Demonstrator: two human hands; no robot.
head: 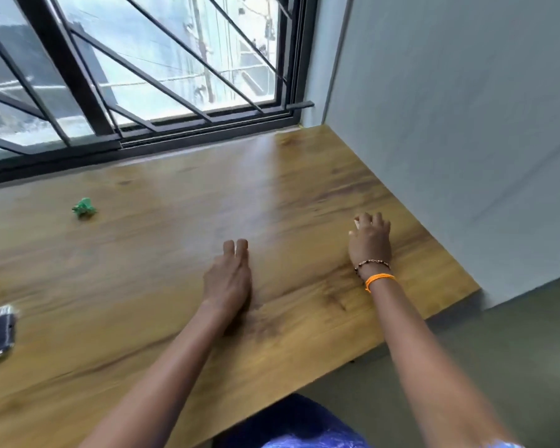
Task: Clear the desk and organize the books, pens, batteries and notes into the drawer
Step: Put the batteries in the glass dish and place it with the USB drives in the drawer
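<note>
left hand (228, 279) flat on table (162, 202), fingers straight | right hand (370, 242) near right edge, curled over small pale item (357, 223), too blurred to name | green crumpled paper (84, 207) far-left | batteries (0, 331) at left edge

Two bare arms reach out over a brown wooden desk (175, 195). The left hand (228, 278) lies flat on the wood with its fingers straight and close together. The right hand (370, 240) is near the wall, fingers bent over a small pale thing (357, 224) that is mostly hidden. Its wrist wears a bead bracelet (370, 264) and an orange band (379, 279). A crumpled green scrap (84, 207) sits far off to the left. A dark blurry thing (0, 331) lies by the left edge. Behind the desk is a window with black bars (68, 66).
</note>
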